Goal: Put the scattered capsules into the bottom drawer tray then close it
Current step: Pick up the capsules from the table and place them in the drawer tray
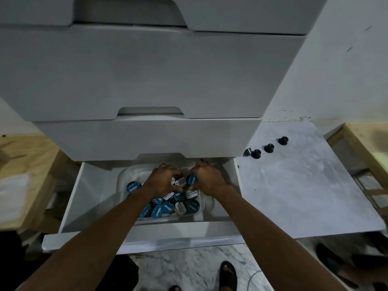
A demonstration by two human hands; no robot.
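Observation:
The bottom drawer (84, 206) of a white cabinet stands pulled out. Inside it sits a clear plastic tray (123, 177) holding several blue and white-lidded capsules (168, 206). Both hands are over the tray. My left hand (161, 181) is closed around white-lidded capsules (179, 181). My right hand (206, 179) grips a blue capsule (192, 180). On the marble slab to the right lie three dark capsules (269, 148) in a row, with a teal capsule (247, 152) on its side beside them.
The closed upper drawers (147, 80) overhang the back of the open drawer. The marble slab (304, 196) lies right of the cabinet, with wooden frames (361, 143) further out on both sides. My sandalled feet (227, 276) stand on the marble floor below the drawer front.

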